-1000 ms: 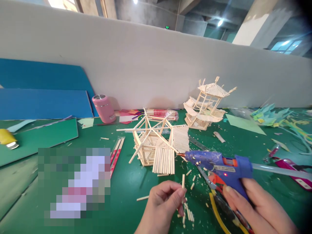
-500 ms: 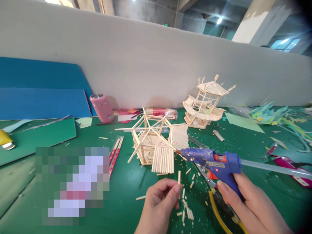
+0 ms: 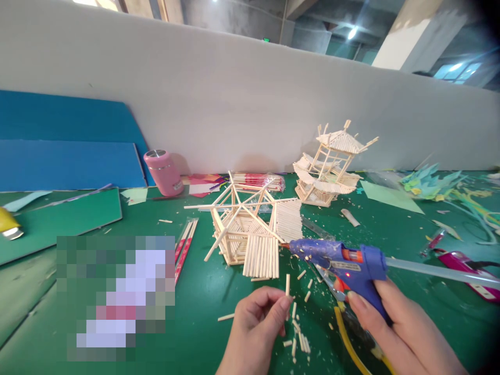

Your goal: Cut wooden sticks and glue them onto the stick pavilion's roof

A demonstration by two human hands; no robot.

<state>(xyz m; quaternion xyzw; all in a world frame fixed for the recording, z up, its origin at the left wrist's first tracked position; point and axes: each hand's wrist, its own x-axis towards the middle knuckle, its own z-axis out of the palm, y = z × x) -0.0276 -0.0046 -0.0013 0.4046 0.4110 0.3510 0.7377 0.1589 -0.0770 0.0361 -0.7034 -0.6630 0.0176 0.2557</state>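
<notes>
A short wooden stick (image 3: 288, 284) stands upright in the pinch of my left hand (image 3: 260, 323), just in front of the model. My right hand (image 3: 398, 325) is wrapped round the handle of a blue hot glue gun (image 3: 324, 255), whose red light is lit and whose clear glue stick (image 3: 433, 270) juts out behind. The gun's nozzle (image 3: 285, 245) is at the right edge of the front roof panel (image 3: 262, 256); I cannot tell whether it touches. That panel belongs to a six-sided stick model (image 3: 234, 229) with slatted floor and bare roof beams on other sides.
A finished-looking stick pagoda (image 3: 328, 166) stands behind to the right. Yellow-handled pliers (image 3: 347, 338) lie under my right hand, beside cut stick pieces (image 3: 302, 341). A pink flask (image 3: 164, 173), packaged sticks (image 3: 258, 182) and a magenta power strip (image 3: 469, 273) surround the work. Part of the left is pixelated.
The glue gun's nozzle has shifted very slightly, staying by the panel's right edge. My left hand and its stick are almost unmoved.
</notes>
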